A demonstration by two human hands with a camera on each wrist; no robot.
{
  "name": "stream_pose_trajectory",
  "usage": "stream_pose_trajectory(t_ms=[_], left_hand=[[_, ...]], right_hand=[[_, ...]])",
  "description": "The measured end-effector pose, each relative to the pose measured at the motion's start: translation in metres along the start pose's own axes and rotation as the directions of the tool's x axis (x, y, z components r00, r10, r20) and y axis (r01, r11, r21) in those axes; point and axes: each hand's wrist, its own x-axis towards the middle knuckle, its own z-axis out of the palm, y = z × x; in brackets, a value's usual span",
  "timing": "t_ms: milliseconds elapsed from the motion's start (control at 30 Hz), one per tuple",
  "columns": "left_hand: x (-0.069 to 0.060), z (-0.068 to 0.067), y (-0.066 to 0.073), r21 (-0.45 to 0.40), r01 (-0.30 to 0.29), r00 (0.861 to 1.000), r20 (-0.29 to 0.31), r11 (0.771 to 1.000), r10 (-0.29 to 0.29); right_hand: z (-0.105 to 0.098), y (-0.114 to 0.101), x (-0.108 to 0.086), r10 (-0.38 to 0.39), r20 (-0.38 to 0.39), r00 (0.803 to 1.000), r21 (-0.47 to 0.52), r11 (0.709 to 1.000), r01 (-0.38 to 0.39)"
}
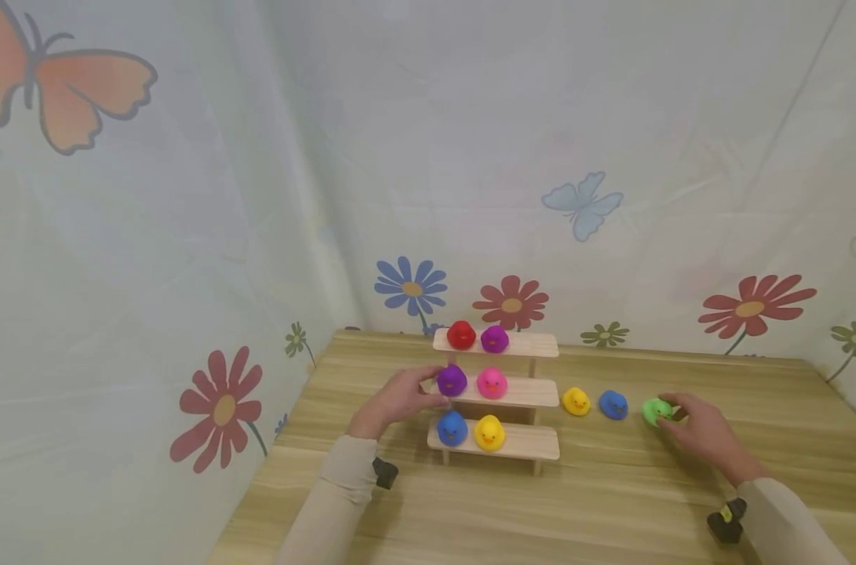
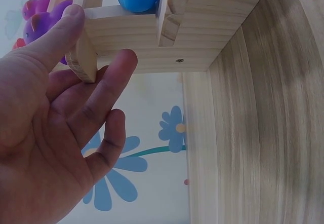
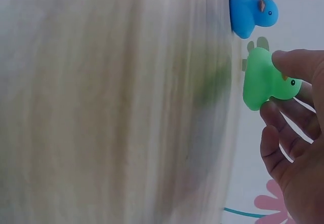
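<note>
A three-tier wooden display stand point(image 1: 537, 392) holds two rubber ducks on each step. My left hand point(image 1: 402, 396) grips the left end of its middle step, thumb above and fingers below, close beside a purple duck point(image 1: 452, 381). In the left wrist view, the thumb point(image 2: 71, 24) lies over the board's end point(image 2: 81, 62). On the right, my right hand point(image 1: 703, 431) pinches a green rubber duck point(image 3: 260, 79) between thumb and fingers. Its base looks slightly raised off the table. Left of it sit a blue duck point(image 1: 614, 405) and a yellow duck point(image 1: 577, 401).
The top step carries a red duck point(image 1: 461, 335) and a magenta duck point(image 1: 494, 339). A pink duck point(image 1: 493, 383) shares the middle step; a blue duck point(image 1: 452, 428) and a yellow duck point(image 1: 489, 432) occupy the bottom one. Patterned curtains point(image 1: 456, 157) border the wooden table point(image 1: 611, 518).
</note>
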Motion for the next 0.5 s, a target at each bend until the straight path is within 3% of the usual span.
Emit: stream_pose_trajectory(t_ms=[167,500], left_hand=[[0.000,-0.001,0.000,0.026,-0.037,0.999,-0.007,0.999,0.037],[-0.001,0.000,0.001,0.012,-0.037,0.999,-0.005,0.999,0.037]], right_hand=[[0.002,0.003,0.000,-0.004,-0.009,1.000,0.012,1.000,0.004],[0.008,0.011,0.004,0.008,0.014,1.000,0.035,0.999,-0.009]])
